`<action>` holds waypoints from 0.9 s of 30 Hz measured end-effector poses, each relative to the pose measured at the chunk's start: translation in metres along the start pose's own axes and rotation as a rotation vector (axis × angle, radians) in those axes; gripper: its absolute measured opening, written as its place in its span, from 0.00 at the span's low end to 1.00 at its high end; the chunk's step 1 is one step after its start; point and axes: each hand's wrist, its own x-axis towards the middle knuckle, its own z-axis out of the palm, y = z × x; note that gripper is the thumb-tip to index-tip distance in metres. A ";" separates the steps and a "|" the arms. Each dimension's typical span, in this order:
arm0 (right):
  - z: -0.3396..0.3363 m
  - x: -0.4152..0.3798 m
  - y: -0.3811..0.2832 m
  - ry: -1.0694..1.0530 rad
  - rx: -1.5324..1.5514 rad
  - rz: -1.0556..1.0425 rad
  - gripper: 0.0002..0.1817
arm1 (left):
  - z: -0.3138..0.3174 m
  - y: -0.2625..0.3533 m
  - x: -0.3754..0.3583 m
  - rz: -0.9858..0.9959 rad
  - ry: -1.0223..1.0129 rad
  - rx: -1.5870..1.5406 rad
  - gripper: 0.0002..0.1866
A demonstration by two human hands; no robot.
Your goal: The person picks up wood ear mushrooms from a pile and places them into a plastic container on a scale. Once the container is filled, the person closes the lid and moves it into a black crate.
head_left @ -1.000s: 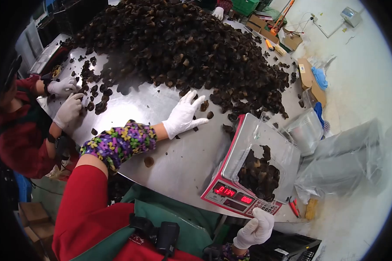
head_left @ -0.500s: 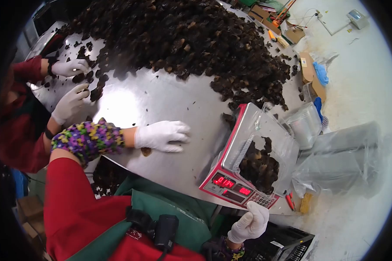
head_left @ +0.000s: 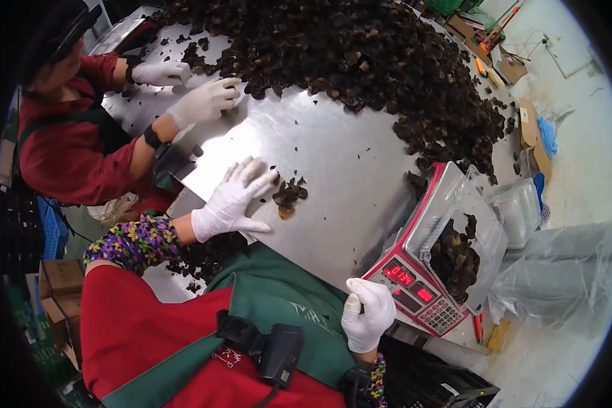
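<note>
My left hand, in a white glove, hovers over or rests on the metal table with its fingers spread. Just beyond its fingertips lies a small cluster of dark dried pieces, wood ear mushroom by their look. My right hand, also gloved, is held near my apron at the table's front edge, fingers curled in and nothing visible in them. Beside it stands a red digital scale with a lit display. On the scale sits a clear plastic tray holding more mushroom pieces.
A large heap of the same dark pieces covers the table's far side. At the left, a co-worker's gloved hands are close to the heap's edge. Stacked clear trays and a plastic-wrapped bundle lie right of the scale.
The view has shifted, so the table appears further right. My left hand has drawn back toward the table's front-left, fingers spreading; a cluster of mushroom pieces now shows beside it. My right hand stays curled.
</note>
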 end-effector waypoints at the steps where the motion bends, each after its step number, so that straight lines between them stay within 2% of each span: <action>1: 0.005 0.000 0.001 -0.012 0.026 0.009 0.10 | 0.005 0.005 0.008 0.008 0.017 -0.052 0.59; 2: 0.008 0.000 0.001 -0.026 0.053 0.020 0.08 | 0.012 0.010 0.019 0.051 0.076 -0.160 0.59; 4: 0.013 0.002 0.003 -0.037 0.042 0.005 0.09 | 0.016 0.032 0.046 0.120 0.120 -0.090 0.52; 5: 0.015 0.003 0.004 -0.039 0.045 0.000 0.08 | 0.018 0.038 0.059 0.122 0.126 -0.092 0.52; 7: 0.017 0.007 0.004 -0.039 0.039 -0.007 0.08 | 0.023 0.043 0.078 0.306 0.195 -0.099 0.29; 8: 0.018 0.008 0.004 -0.043 0.032 0.005 0.08 | 0.024 0.042 0.077 0.309 0.201 -0.101 0.29; 10: 0.021 0.008 0.006 -0.048 0.023 0.011 0.08 | 0.024 0.030 0.069 0.229 0.073 0.038 0.12; 11: 0.024 0.006 0.009 -0.038 0.035 0.019 0.09 | 0.028 0.018 0.054 0.262 0.269 -0.022 0.10; 13: 0.030 0.002 0.013 -0.017 0.057 0.029 0.10 | 0.019 -0.013 -0.004 0.145 0.193 -0.007 0.09; 15: 0.033 -0.001 0.017 -0.036 0.059 0.031 0.10 | -0.017 -0.017 -0.068 -0.130 0.116 0.166 0.06; 16: 0.036 -0.002 0.019 -0.048 0.056 0.036 0.10 | -0.033 -0.019 -0.083 -0.099 0.123 0.289 0.06; 18: 0.047 0.001 0.021 -0.085 0.078 0.055 0.11 | -0.047 -0.028 -0.116 -0.166 -0.095 0.374 0.12; 20: 0.056 0.014 0.017 -0.128 0.050 0.024 0.12 | -0.072 -0.007 -0.085 -0.061 -0.003 0.197 0.19; 21: 0.061 0.014 0.019 -0.238 0.042 0.045 0.18 | -0.075 -0.003 -0.064 -0.141 -0.097 -0.009 0.24; 22: 0.064 0.018 0.018 -0.229 0.039 0.035 0.18 | -0.074 0.004 -0.041 -0.110 -0.009 -0.104 0.28; 24: 0.070 0.027 0.016 -0.315 -0.027 0.000 0.28 | -0.073 0.005 0.022 -0.002 0.108 -0.186 0.31; 26: 0.075 0.019 0.021 -0.463 -0.122 0.030 0.42 | -0.070 -0.013 0.101 0.115 0.308 -0.075 0.33; 27: 0.075 0.018 0.021 -0.503 -0.159 0.034 0.43 | -0.072 -0.022 0.145 0.123 0.387 -0.109 0.33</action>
